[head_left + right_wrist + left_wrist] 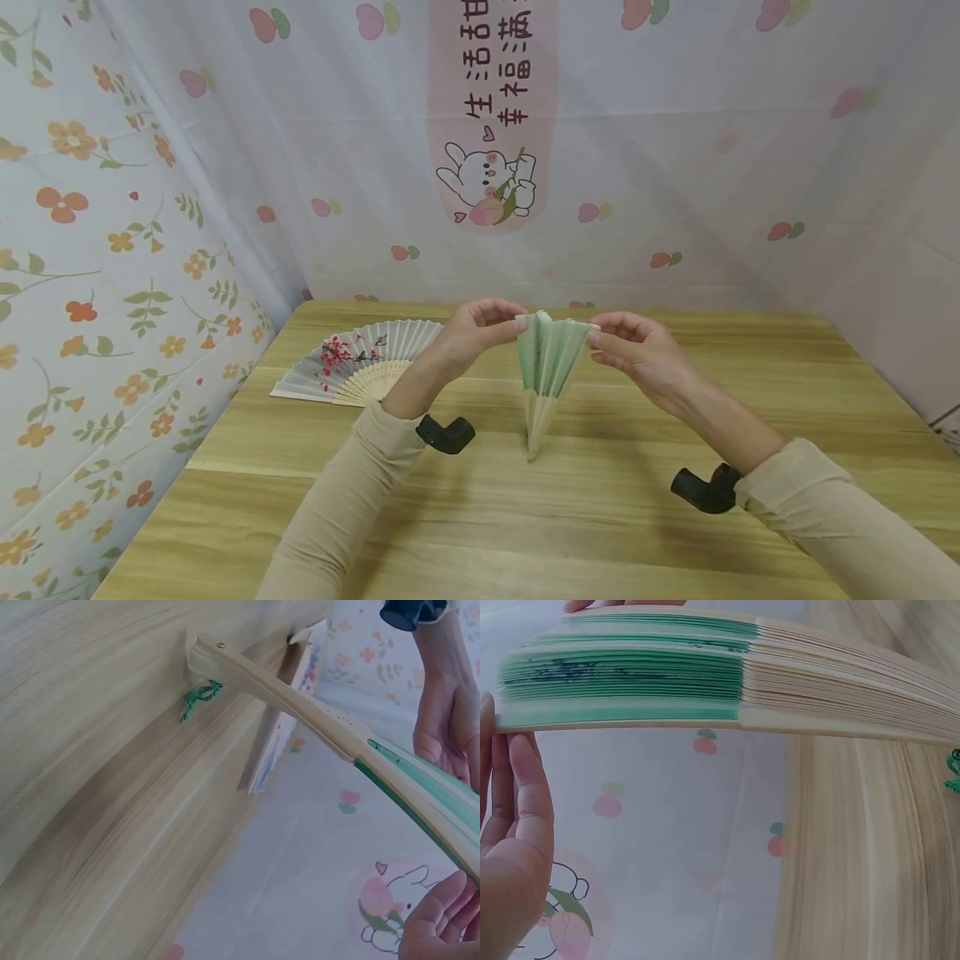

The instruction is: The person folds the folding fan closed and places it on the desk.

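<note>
A green folding fan [551,358], partly spread, stands over the table with its pivot end pointing down. My left hand [483,327] pinches its left outer edge near the top, thumb toward me. On the other side my right hand [637,350] pinches the right outer edge between thumb and fingers. In the left wrist view the fan's green pleats [622,675] and pale ribs [832,682] are bunched close together. A green cord [201,696] hangs by the pivot in the right wrist view.
A white folding fan [360,358] with red blossoms lies spread on the wooden table [570,525] at the back left, partly behind my left forearm. Patterned cloth [675,167] hangs behind the table, and a flowered cloth [97,317] hangs at the left.
</note>
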A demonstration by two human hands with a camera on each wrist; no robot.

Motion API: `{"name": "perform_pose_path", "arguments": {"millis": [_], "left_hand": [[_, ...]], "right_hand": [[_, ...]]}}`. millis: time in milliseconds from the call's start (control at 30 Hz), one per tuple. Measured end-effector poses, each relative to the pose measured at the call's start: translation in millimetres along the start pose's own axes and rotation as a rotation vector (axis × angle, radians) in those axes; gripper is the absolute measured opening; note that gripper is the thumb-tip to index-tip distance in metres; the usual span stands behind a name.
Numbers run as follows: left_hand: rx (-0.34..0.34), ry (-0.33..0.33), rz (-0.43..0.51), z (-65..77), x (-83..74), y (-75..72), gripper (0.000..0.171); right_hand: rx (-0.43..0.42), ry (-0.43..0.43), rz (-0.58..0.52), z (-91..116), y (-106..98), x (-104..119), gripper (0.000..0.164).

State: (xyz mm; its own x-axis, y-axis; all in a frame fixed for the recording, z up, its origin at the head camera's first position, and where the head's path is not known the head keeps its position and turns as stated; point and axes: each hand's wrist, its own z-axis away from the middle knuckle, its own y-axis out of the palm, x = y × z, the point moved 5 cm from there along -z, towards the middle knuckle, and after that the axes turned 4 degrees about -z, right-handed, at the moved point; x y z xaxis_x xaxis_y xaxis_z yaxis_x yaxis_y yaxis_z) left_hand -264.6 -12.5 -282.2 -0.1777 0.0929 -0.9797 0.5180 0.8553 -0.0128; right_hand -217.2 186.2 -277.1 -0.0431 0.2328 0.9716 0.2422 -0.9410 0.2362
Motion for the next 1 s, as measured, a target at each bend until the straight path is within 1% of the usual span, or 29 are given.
{"name": "perform_pose_path", "arguments": {"millis": [333, 567, 833, 1000], "left_hand": [[0.003, 0.008, 0.007, -2.4, -1.0, 3.4, 0.012], [0.028, 0.026, 0.012, -3.0, -1.8, 6.2, 0.013], [0.014, 0.008, 0.019, -4.7, 0.2, 8.2, 0.013], [0.012, 0.005, 0.019, -5.6, -0.4, 10.1, 0.014]], "right_hand": [[0.013, 0.002, -0.002, -2, 4, 0, 0.009], [0.031, -0.004, -0.001, -3, 8, -1, 0.008], [0.028, -0.003, 0.025, -4, 12, -1, 0.008], [0.026, 0.005, 0.021, -5, 15, -1, 0.009]]}}
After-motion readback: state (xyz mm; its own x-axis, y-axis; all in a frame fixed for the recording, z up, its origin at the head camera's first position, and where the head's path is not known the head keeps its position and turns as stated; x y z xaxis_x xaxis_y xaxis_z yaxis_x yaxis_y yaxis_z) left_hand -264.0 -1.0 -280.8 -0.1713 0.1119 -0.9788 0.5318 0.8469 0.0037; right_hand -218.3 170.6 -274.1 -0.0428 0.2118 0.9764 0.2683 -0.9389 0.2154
